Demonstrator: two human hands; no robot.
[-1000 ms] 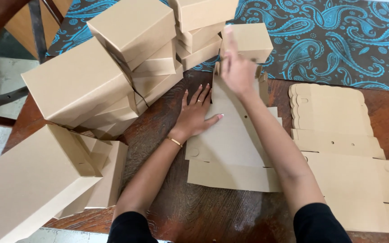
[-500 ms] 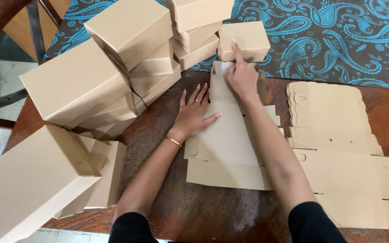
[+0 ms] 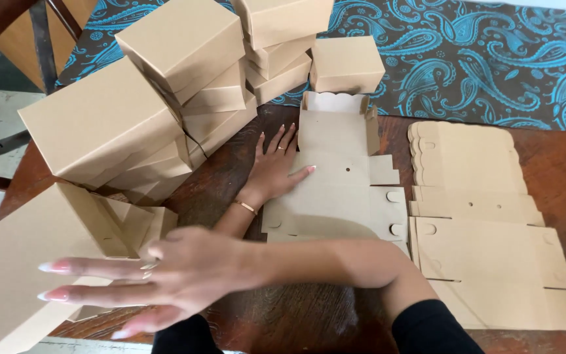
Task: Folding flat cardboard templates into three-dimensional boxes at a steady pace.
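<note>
My flat brown cardboard box blank [image 3: 335, 196] lies on the dark wooden table [image 3: 230, 177], its far flap now folded upright, and my left hand [image 3: 276, 167] presses it flat, fingers spread over its left edge. My right hand [image 3: 165, 275], which was up at that far flap a moment ago, has swung across my body to the near left of the blank, open and empty with fingers stretched out toward the half-folded brown carton [image 3: 34, 262]. Left of the blank rises the stack of finished brown cardboard boxes [image 3: 165, 85]; to its right lies a pile of more flat blanks [image 3: 479, 216].

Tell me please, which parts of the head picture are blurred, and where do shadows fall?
Head view: the right hand near the lens is motion-blurred; the left hand and flat cardboard sheet look sharp; a soft shadow lies under the right forearm; no strong glare.
</note>
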